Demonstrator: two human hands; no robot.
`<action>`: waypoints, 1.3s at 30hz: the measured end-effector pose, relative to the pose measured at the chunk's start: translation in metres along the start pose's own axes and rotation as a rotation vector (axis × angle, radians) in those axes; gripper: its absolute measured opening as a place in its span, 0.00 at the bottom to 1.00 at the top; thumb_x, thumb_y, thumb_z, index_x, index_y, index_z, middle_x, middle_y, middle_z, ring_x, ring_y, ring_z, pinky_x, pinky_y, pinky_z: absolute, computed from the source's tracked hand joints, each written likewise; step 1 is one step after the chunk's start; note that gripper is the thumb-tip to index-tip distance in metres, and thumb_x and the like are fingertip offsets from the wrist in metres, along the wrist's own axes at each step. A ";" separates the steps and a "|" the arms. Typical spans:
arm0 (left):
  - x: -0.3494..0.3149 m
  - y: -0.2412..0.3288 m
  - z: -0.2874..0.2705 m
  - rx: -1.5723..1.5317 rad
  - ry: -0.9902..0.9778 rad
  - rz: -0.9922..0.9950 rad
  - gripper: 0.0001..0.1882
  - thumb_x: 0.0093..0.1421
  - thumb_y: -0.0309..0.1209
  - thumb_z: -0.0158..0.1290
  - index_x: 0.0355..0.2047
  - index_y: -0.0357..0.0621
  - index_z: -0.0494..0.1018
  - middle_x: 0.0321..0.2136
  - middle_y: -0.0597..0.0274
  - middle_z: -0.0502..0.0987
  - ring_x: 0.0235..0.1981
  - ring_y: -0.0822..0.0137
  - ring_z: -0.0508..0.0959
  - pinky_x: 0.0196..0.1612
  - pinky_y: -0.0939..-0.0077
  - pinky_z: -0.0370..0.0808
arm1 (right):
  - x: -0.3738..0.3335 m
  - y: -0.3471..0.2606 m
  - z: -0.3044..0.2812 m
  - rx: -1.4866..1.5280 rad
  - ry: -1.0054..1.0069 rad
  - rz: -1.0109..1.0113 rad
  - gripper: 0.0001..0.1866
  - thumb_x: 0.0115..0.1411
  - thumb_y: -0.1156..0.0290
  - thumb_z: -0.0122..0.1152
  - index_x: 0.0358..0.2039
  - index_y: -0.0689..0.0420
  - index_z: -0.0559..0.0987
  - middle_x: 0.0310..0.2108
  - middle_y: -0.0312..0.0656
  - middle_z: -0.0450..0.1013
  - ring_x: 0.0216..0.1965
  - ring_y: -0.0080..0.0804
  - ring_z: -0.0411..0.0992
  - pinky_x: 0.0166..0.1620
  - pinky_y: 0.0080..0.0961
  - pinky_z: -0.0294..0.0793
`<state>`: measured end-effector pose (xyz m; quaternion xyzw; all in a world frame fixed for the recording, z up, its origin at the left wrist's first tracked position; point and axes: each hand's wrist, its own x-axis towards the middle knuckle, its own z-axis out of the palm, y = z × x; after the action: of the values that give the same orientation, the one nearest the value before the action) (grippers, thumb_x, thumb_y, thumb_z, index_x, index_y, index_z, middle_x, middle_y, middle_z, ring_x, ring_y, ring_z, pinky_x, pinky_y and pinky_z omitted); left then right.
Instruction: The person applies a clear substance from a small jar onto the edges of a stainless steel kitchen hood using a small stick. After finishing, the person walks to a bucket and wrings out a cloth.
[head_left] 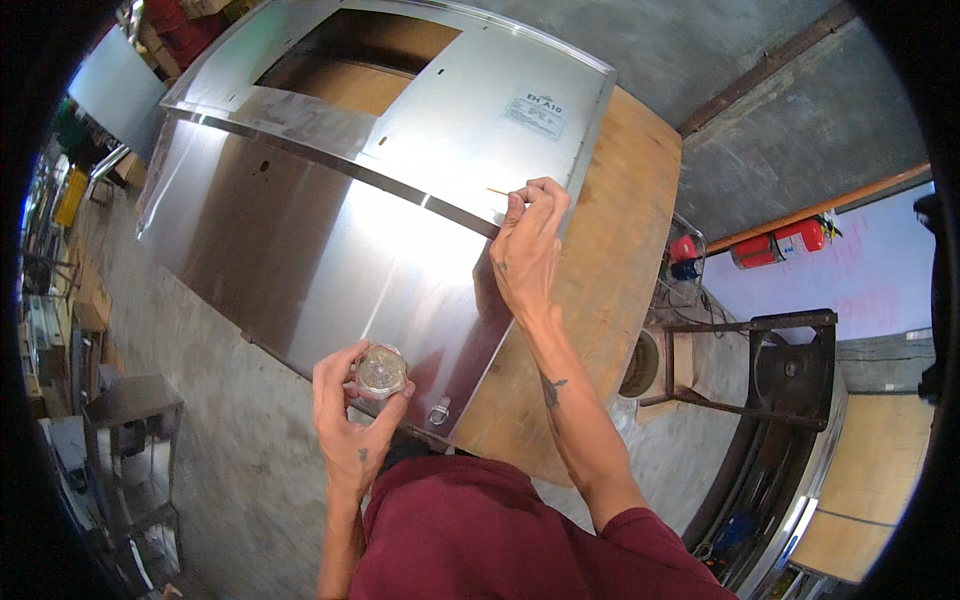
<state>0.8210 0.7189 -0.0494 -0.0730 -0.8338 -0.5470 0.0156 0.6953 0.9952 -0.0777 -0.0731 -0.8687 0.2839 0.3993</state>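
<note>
My left hand [345, 405] is wrapped round a small, round, clear container [381, 371] above the near edge of a large sheet-metal housing [420, 275]. Whitish, translucent matter shows inside the container. Farther off, my right hand [530, 240] pinches a thin yellowish stick [495, 190], its tip pointing left over the bright panel. What the far end of the stick is, and whether it touches the metal, I cannot make out. A dark seam strip crosses the housing beside my right fingers. A small metal latch [439, 411] sits at the near corner, right of the container.
The housing lies on a plywood board [610, 240] and has a rectangular opening near its far side. Red fire extinguishers [785, 243] hang at the right wall, above a black metal frame [790, 370]. Bent metal parts [130, 430] stand on the floor at the left.
</note>
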 end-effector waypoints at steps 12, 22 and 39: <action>-0.006 0.049 -0.038 -0.008 0.096 -0.096 0.37 0.60 0.17 0.74 0.69 0.43 0.76 0.63 0.60 0.73 0.62 0.63 0.79 0.63 0.66 0.83 | 0.000 -0.058 -0.024 0.068 -0.057 0.094 0.09 0.84 0.72 0.54 0.53 0.66 0.70 0.55 0.59 0.66 0.52 0.58 0.73 0.49 0.51 0.80; 0.024 0.056 -0.014 -0.018 0.149 -0.072 0.36 0.57 0.22 0.77 0.66 0.43 0.79 0.59 0.56 0.77 0.55 0.62 0.83 0.52 0.65 0.85 | 0.011 -0.041 -0.049 0.612 -0.022 0.511 0.13 0.87 0.66 0.49 0.55 0.66 0.67 0.59 0.52 0.64 0.46 0.37 0.80 0.46 0.38 0.91; 0.025 0.064 0.016 -0.031 0.127 -0.097 0.36 0.59 0.24 0.77 0.67 0.43 0.78 0.60 0.57 0.76 0.57 0.63 0.82 0.58 0.67 0.86 | -0.027 0.024 -0.104 0.306 -0.240 0.018 0.09 0.85 0.72 0.50 0.53 0.67 0.69 0.56 0.52 0.64 0.53 0.45 0.85 0.55 0.36 0.89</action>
<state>0.8059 0.7609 0.0052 0.0020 -0.8250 -0.5636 0.0408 0.7876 1.0502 -0.0546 0.0153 -0.8561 0.4229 0.2966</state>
